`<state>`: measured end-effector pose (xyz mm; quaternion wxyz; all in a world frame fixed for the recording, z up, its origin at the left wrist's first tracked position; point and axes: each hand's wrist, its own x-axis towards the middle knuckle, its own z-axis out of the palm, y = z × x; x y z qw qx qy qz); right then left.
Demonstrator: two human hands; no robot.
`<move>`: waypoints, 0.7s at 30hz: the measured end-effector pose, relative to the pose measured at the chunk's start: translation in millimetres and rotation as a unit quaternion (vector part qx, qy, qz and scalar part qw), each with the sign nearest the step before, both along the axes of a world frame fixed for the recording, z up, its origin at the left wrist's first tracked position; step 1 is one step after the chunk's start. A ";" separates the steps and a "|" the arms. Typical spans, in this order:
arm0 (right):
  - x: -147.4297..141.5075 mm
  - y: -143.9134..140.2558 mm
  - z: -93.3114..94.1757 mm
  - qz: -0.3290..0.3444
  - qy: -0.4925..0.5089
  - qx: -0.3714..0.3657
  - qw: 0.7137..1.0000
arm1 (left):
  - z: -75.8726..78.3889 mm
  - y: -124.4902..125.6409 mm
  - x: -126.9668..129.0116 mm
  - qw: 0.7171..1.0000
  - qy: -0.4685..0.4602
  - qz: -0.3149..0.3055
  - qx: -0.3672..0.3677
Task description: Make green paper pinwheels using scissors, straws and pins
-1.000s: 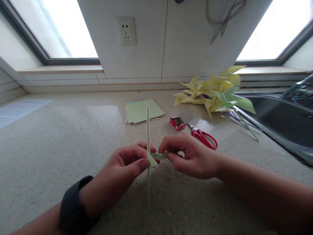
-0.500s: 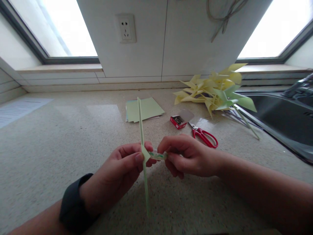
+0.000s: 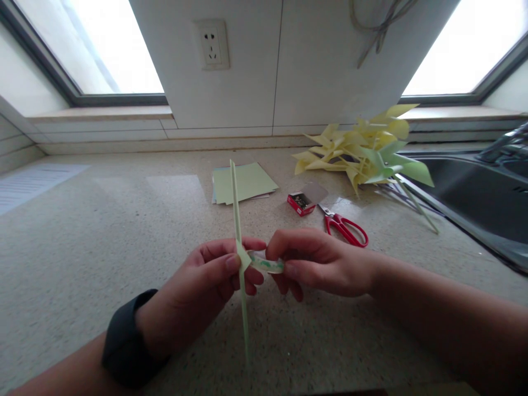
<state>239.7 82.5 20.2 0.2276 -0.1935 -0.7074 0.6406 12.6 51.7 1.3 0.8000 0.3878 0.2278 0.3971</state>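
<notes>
Pinching a slim pale-green paper stick (image 3: 235, 209) at the frame's centre, the left hand (image 3: 210, 275) faces the right hand (image 3: 319, 261), which pinches a clear, curved, green-marked band (image 3: 267, 265).

Speckled countertop (image 3: 124, 220) with papers (image 3: 254, 184), red box (image 3: 300, 204), scissors (image 3: 337, 219), pinwheels (image 3: 383, 165)

a window (image 3: 111, 49) sits at ten o'clock, a second window (image 3: 464, 49) at two; between them, a white socket (image 3: 212, 45) at eleven and a looped cord (image 3: 383, 27) past one. a printed sheet (image 3: 39, 181) lies at nine, a metal sink (image 3: 478, 201) at three.
</notes>
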 end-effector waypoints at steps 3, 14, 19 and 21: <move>-1.0 0.0 0.4 -0.051 -0.017 0.069 0.996 | -3.3 0.0 -1.9 0.998 0.051 0.014 0.041; -4.8 -6.1 7.5 -0.144 -0.113 0.140 0.973 | -8.3 1.1 -2.0 0.978 0.155 0.029 0.136; -2.9 -3.1 6.3 -0.137 -0.103 0.144 0.975 | -8.5 1.3 -1.2 0.981 0.148 0.034 0.120; -2.2 -2.2 5.4 -0.129 -0.092 0.136 0.978 | -7.9 0.8 -0.9 0.983 0.143 0.036 0.113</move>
